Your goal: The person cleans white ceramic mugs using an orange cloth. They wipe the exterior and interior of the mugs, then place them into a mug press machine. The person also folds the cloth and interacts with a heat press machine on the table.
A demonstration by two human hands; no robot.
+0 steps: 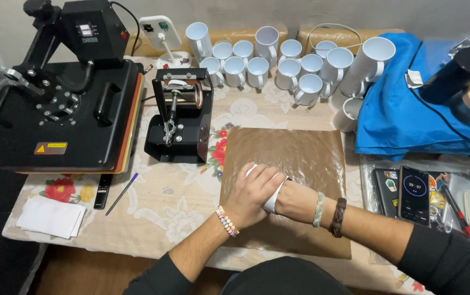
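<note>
A white mug (272,198) is held lying on its side on a brown sheet (300,158), at about 6 o'clock on the worktop (158,202). It is covered from above by the left hand (252,195), whose grip is curled closed around the mug's body. The right hand (288,198) is pressed against the mug's open end; most of that hand is hidden behind the left one, so how far its grip is closed cannot be told. A beaded bracelet is worn on the left wrist, a woven band and a dark band on the right.

At 10 o'clock from the mug, a small black mug press (180,116) is seen, and beyond it at 9 to 10 o'clock a large flat heat press (65,104). A cluster of empty white mugs (278,60) is ranged at 12 o'clock. Blue cloth (404,120) with a dark cylinder (456,74) on it is placed at 2 o'clock. A phone (414,195) is laid at 3 o'clock, well apart from the sheet. At 8 o'clock a pen (121,193) and white paper (52,217) are laid near the worktop's edge.
</note>
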